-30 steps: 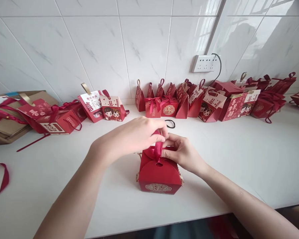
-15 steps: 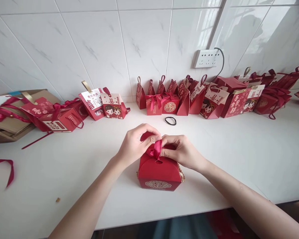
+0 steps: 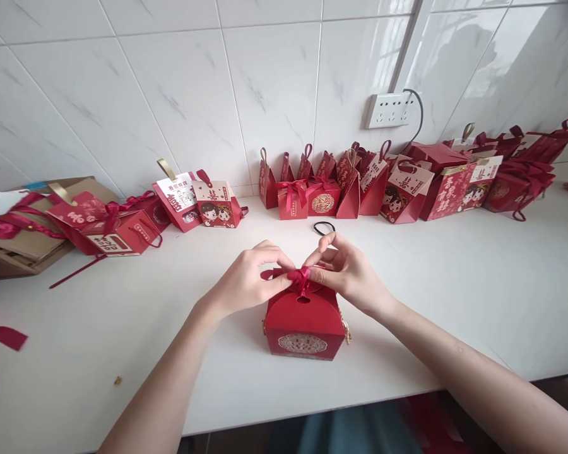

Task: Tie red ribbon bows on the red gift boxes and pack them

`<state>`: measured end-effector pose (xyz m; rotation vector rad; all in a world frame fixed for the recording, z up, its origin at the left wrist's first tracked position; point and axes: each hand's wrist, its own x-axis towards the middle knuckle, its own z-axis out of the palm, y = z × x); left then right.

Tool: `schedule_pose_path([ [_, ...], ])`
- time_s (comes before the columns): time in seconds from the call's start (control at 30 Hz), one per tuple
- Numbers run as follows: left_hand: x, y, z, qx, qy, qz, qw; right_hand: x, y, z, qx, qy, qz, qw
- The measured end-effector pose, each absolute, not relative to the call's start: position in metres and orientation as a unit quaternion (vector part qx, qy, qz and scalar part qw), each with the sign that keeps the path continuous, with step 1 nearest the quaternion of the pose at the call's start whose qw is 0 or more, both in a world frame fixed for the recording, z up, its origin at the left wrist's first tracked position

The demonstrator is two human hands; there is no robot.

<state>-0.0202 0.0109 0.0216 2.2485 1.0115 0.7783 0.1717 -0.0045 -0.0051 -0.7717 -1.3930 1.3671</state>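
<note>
A red gift box (image 3: pixel 305 318) with a gold round emblem on its front stands upright near the table's front edge. Gold twisted cord hangs at its sides. On its top is a crimson ribbon (image 3: pixel 301 280), gathered into a knot or bow just above a small hole. My left hand (image 3: pixel 253 277) pinches the ribbon from the left, thumb and fingers together. From the right, my right hand (image 3: pixel 348 271) has its thumb against the ribbon at the knot, with the index finger raised and bent. What lies between the right fingers is partly hidden.
A black hair tie (image 3: pixel 324 227) lies behind the box. Several small red gift boxes (image 3: pixel 324 198) line the tiled wall, with more at the right (image 3: pixel 454 189). An opened cardboard box (image 3: pixel 33 252) stands at the left, near a loose ribbon piece (image 3: pixel 4 335). A socket strip (image 3: pixel 390 110) is on the wall.
The ribbon loop that stood up between my hands is now drawn down into a tighter knot. My left hand has shifted slightly left, and my right index finger has lifted.
</note>
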Motion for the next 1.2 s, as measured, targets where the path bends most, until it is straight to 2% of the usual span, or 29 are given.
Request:
schedule_pose_path([
  [0.23,-0.019,0.006,0.028,0.863,0.341,0.219,0.303,0.171,-0.005,-0.009,-0.332,-0.636,0.485,0.5],
  [0.33,-0.013,0.003,0.027,0.835,0.363,0.245,0.334,0.173,-0.004,-0.009,-0.339,-0.667,0.427,0.507],
  [0.63,-0.006,0.006,0.015,0.703,0.355,0.309,0.533,0.176,-0.002,-0.006,-0.348,-0.694,0.386,0.499],
  [0.77,-0.005,0.008,0.011,0.653,0.352,0.335,0.581,0.179,-0.004,-0.007,-0.339,-0.738,0.3,0.501],
  [0.9,-0.006,0.009,0.011,0.631,0.351,0.344,0.6,0.183,-0.004,-0.004,-0.297,-0.806,0.177,0.48],
  [1.0,-0.007,0.009,0.01,0.632,0.344,0.348,0.601,0.184,-0.002,-0.004,-0.294,-0.818,0.128,0.478],
  [1.2,-0.009,0.011,0.011,0.699,0.369,0.338,0.51,0.184,0.001,-0.006,-0.31,-0.819,0.082,0.476],
])
